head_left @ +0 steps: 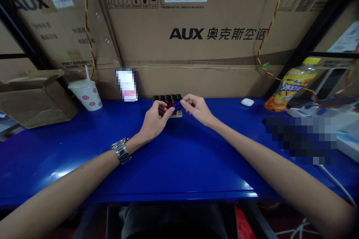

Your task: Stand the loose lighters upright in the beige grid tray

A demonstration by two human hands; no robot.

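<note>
Near the back of the table, my left hand (157, 117) pinches a small dark-blue, stick-shaped thing (176, 106) between thumb and fingers. Its exact kind is too small to make out. The fingers of my right hand (196, 107) are closed together at its upper right end; whether they grip it or only touch it is hard to see. Just behind and under the fingers stands a small pale tray (178, 114). It holds rows of upright black-topped pieces (168, 98), some with red showing. My left hand hides part of the tray.
Along the back stand a paper bag (42, 101), a white cup with a straw (86, 95), a lit phone (127, 85), and a drink bottle (291, 86). A white earbud case (247, 102) lies at right. Large cardboard boxes (196, 52) wall off the blue table (179, 157).
</note>
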